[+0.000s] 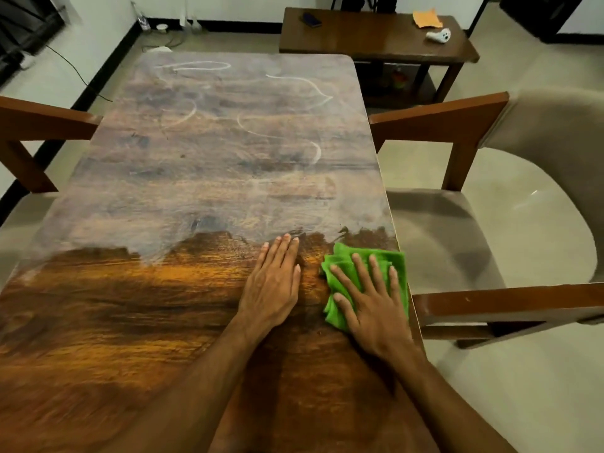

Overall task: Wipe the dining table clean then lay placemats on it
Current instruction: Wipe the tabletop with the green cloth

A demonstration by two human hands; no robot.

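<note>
Dining table (130, 322) filled most of your view. Its near part showed dark, glossy wood, while a pale, streaky film (228, 152) marked with white curling lines covered the far part.

Your right hand (372, 308) lay flat on a folded green cloth (397, 266). The fingers were straight and spread, and pressed the cloth down on the wood just beside the table's right edge, near where the film began. Your left hand (274, 286) rested flat on the bare wood just beside the cloth. Its fingers were straight and close together, their tips reaching the border of the film, and it held nothing. The two hands lay near each other without touching.

A right chair (539, 142) with wooden arms and pale upholstery stood at the table's right side, and the wooden arm of a left chair (39, 122) showed opposite. Beyond the far end stood a low side table (376, 44). On it lay an orange cloth (425, 18), a white controller (438, 35) and a dark flat object (311, 20).
</note>
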